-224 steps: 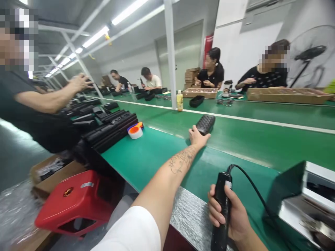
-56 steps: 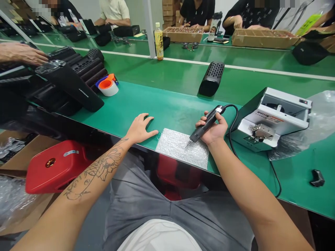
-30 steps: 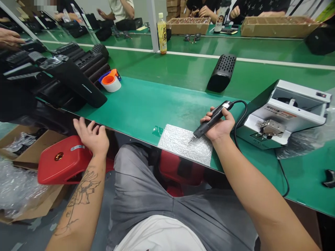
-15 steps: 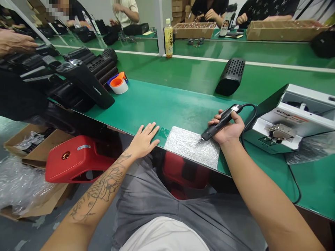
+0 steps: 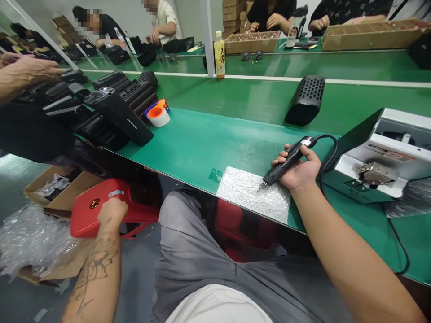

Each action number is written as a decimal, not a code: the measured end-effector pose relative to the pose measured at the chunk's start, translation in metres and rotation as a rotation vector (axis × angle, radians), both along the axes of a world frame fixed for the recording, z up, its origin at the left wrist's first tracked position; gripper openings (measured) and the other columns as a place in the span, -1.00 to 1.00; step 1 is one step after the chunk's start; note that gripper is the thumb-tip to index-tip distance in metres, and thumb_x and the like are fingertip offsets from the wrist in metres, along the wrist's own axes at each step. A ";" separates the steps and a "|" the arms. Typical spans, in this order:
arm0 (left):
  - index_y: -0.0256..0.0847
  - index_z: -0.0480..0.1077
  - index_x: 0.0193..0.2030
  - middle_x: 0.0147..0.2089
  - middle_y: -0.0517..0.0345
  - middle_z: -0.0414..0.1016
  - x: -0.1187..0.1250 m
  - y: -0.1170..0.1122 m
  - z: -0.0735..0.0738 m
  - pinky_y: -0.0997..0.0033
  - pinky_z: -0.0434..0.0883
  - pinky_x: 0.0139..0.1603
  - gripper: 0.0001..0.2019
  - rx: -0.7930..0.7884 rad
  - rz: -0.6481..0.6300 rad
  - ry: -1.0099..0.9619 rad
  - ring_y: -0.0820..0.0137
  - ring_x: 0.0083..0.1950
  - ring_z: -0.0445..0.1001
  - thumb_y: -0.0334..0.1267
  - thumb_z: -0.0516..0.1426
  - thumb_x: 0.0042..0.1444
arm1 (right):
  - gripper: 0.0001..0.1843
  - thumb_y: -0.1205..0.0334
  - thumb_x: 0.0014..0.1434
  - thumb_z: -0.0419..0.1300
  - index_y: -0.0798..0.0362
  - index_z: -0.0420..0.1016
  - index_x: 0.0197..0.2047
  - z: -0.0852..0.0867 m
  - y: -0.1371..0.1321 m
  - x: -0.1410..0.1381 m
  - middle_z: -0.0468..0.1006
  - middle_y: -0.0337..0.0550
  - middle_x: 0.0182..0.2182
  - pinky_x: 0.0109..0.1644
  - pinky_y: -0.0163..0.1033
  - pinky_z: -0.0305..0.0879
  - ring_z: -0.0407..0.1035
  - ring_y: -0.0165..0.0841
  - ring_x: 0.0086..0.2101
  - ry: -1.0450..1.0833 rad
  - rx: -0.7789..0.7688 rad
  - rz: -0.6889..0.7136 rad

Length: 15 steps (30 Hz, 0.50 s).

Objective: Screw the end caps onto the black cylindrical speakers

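My right hand (image 5: 301, 168) is closed around a black electric screwdriver (image 5: 286, 163). Its thin bit points down over a sheet of silvery bubble wrap (image 5: 249, 190) taped at the bench's front edge. A cord runs from the screwdriver's back end toward the right. My left hand (image 5: 112, 211) is off the bench, low on the left, in front of a red plastic stool (image 5: 85, 202). Only its back shows, rounded; the fingers are curled out of sight, and whether it touches the stool is unclear.
A silver-and-black WEIXIN machine (image 5: 377, 157) stands at right. A black perforated housing (image 5: 305, 99) lies beyond the screwdriver. Leftward are piled black housings (image 5: 119, 114), tape rolls (image 5: 158, 114) and a co-worker's hand (image 5: 30, 72). Cartons with plastic bags (image 5: 40, 237) sit on the floor.
My left hand has left the bench edge, moving left and down to the red stool, its spread fingers now out of sight. My right hand still holds the screwdriver. The view has shifted slightly.
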<state>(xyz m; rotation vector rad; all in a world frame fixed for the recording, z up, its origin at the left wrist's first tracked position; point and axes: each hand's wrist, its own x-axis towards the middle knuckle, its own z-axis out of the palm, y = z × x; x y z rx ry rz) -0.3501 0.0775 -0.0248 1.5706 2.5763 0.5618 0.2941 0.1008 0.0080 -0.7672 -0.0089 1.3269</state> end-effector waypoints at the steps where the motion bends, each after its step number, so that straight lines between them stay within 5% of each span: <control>1: -0.17 0.71 -0.02 0.21 -0.59 0.80 -0.002 -0.014 -0.008 -0.73 0.62 0.44 -0.57 -0.011 0.019 -0.068 -0.57 0.32 0.78 -0.02 0.45 -0.01 | -0.71 -0.09 0.45 0.26 -0.08 0.55 0.04 0.000 0.000 0.000 0.51 -0.23 -0.40 -0.42 -0.15 0.58 0.41 -0.31 -0.50 0.003 -0.001 -0.001; 3: -0.09 0.71 -0.06 0.09 -0.36 0.84 0.009 -0.035 -0.025 -0.41 0.75 0.38 -0.64 -0.005 0.099 -0.243 -0.34 0.17 0.85 -0.06 0.46 -0.01 | -0.71 -0.07 0.45 0.24 -0.07 0.56 0.04 -0.001 0.000 0.000 0.51 -0.22 -0.39 -0.42 -0.15 0.58 0.42 -0.31 -0.50 0.009 -0.001 -0.008; 7: -0.17 0.68 -0.05 -0.25 -0.16 0.74 0.045 -0.037 -0.054 -0.11 0.83 0.02 -0.61 0.114 0.283 -0.559 -0.08 -0.14 0.83 0.14 0.27 0.36 | -0.74 -0.05 0.40 0.28 -0.09 0.55 0.01 -0.008 0.001 0.007 0.52 -0.22 -0.37 -0.39 -0.15 0.56 0.41 -0.34 -0.48 -0.021 0.025 -0.011; 11: -0.12 0.65 0.31 0.32 -0.31 0.81 0.066 -0.021 -0.049 0.05 0.75 0.41 -0.46 0.242 0.221 -0.904 0.07 0.33 0.86 0.24 0.17 0.53 | -0.70 -0.07 0.27 0.39 -0.15 0.51 -0.04 -0.014 0.004 0.014 0.51 -0.25 -0.37 -0.37 -0.14 0.55 0.42 -0.32 -0.47 -0.070 0.063 -0.002; 15: -0.12 0.66 0.35 0.66 -0.41 0.59 0.093 -0.020 -0.029 -0.30 0.50 0.76 -0.38 0.315 -0.012 -1.574 -0.17 0.71 0.59 0.34 0.25 0.49 | -0.74 -0.04 0.27 0.33 -0.15 0.50 -0.05 -0.009 0.004 0.013 0.49 -0.25 -0.40 -0.43 -0.15 0.52 0.37 -0.33 -0.51 -0.044 0.029 -0.029</control>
